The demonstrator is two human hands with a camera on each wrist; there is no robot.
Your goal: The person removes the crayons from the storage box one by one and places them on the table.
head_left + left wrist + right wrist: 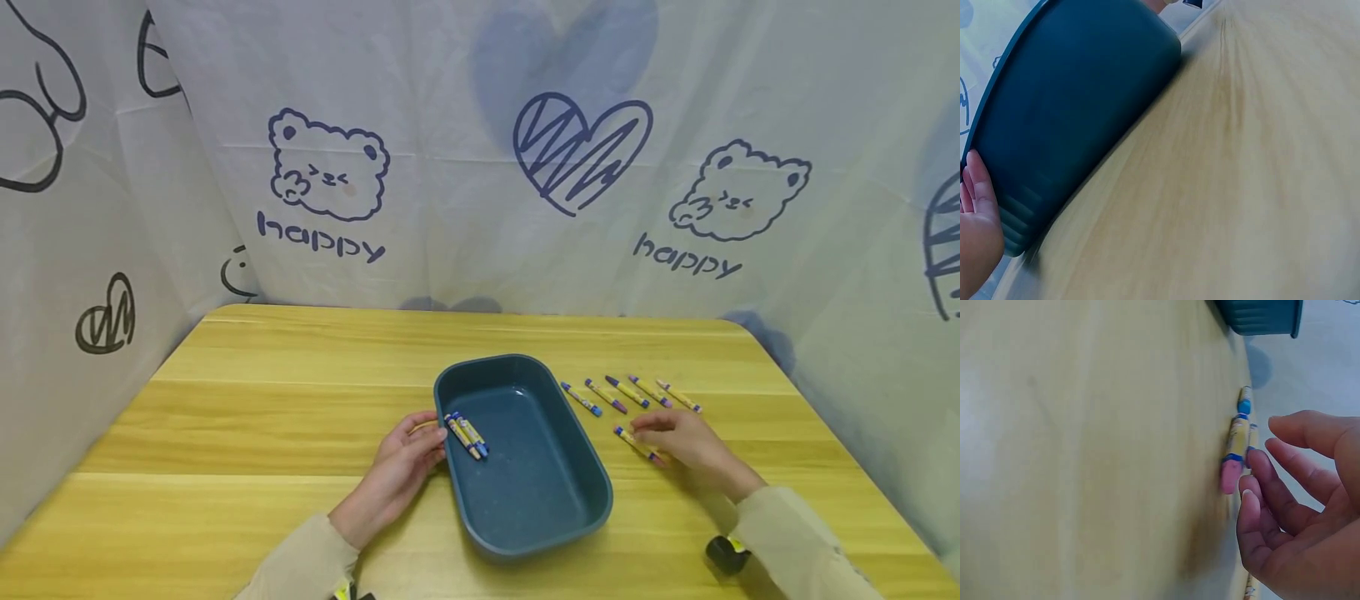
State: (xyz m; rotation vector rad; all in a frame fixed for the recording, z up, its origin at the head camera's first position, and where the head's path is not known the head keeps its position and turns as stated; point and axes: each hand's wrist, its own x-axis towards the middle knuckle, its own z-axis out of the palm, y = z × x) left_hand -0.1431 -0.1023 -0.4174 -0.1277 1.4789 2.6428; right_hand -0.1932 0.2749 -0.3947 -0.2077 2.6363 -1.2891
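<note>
—How do things stand?
—Left hand (403,458), fingers fairly straight, touches the tray's (525,500) left edge; right hand (688,440), loosely parted, empty, is at one crayon (634,444).
—Progress?
—Partway, probably: a few crayons (467,437) inside near that edge; that one and five other crayons (628,391) left, toward the table's (262,400) right edge.

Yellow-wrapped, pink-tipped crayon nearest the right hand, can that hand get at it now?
Probably yes: the right hand is beside the yellow-wrapped, pink-tipped crayon, its fingers seem to hold nothing, and the dark teal rectangular bin stands aside, not between them.
</note>
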